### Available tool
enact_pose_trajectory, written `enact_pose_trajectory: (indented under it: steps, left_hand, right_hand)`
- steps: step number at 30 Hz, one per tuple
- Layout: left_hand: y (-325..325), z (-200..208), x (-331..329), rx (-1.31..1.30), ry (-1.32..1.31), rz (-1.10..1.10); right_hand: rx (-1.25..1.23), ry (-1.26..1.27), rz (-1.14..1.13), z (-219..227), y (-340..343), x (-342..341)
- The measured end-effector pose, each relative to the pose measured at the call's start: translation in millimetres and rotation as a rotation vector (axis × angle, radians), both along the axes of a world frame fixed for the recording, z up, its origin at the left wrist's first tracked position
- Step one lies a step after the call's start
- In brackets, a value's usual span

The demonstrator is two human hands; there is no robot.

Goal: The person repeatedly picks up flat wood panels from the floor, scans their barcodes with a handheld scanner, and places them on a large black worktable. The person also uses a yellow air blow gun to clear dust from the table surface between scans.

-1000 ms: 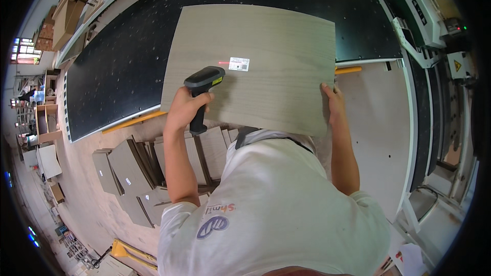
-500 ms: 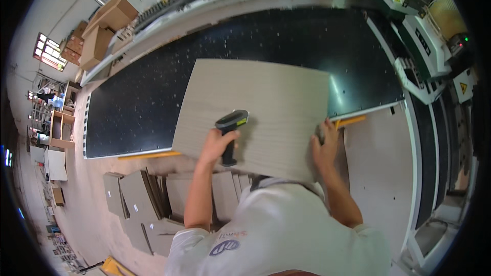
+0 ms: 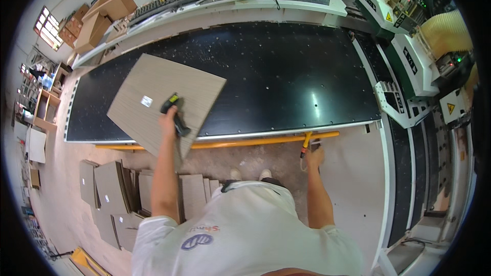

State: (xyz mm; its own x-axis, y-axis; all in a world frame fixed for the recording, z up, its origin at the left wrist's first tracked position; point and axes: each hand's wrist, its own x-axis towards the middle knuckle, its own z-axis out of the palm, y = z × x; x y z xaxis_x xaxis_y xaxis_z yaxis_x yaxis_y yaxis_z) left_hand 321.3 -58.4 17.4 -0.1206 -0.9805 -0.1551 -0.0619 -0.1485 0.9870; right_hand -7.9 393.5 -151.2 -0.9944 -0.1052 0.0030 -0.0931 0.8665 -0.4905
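Observation:
My left hand (image 3: 170, 117) is closed round a black barcode scanner (image 3: 175, 115) with a yellow-green patch. The scanner is over a flat wood-grain panel (image 3: 148, 79), to the right of the white label (image 3: 147, 101) on its face. The panel sits at an angle on the black table, its near corner jutting past the front edge. Off to the right, my right hand (image 3: 314, 158) has its fingers curled next to a yellow-and-red tool (image 3: 306, 144) at the yellow rail. A small grey part shows at the fingertips; what they grip is unclear.
The black machine table (image 3: 276, 76) has a yellow rail (image 3: 230, 143) along its front. Several panels (image 3: 110, 189) lean and stack at lower left. Machine heads (image 3: 409, 61) stand on the right. A keyboard (image 3: 169, 2) and hand tools lie on the back ledge.
The panel has shifted left and turned, and its white label now shows. My right hand has left the panel's right edge for the yellow-and-red tool. The scanner stays in my left hand.

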Motion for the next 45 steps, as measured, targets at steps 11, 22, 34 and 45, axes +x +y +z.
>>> enact_pose_trajectory:
  steps: [11,22,34,45]
  left_hand:
    - [-31.2,6.8,56.0,0.017,0.023,0.218]
    - [1.3,-4.8,78.8,0.071,-0.008,0.292]
    - [-44.9,20.2,-31.2,0.068,0.013,-0.078]
    - [-62.4,-9.8,-96.4,0.038,0.088,-0.181]
  right_hand:
    - [-0.691,-0.407,-0.018,-72.3,6.5,-75.8]
    - [-1.239,-0.519,-0.172,166.4,116.0,-41.5]
    - [-0.772,-1.099,0.675,243.0,-6.1,53.5]
    - [-0.367,-1.112,0.874,282.3,-87.9,69.0]
